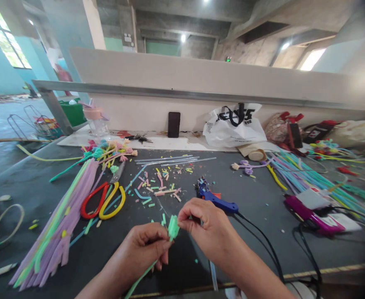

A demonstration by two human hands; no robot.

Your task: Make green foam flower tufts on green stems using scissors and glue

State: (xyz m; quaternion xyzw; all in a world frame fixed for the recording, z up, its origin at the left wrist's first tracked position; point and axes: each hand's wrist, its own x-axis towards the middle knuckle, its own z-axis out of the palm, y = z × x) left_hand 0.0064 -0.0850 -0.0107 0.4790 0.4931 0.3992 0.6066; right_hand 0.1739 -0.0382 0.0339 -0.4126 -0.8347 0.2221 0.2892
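Observation:
Near the front edge of the dark table, my left hand is closed around the base of a small green flower-like piece, whose long green stem runs down below the hand. My right hand pinches the right side of the same piece between thumb and fingertips. Just beyond my right hand lies a blue glue gun with its cord running right. Scissors with red and yellow handles rest to the left, beside a bundle of purple and green strips.
Cut bits and clear sticks lie mid-table. A phone and a white bag stand at the back. A magenta tool, cords and blue strips occupy the right side.

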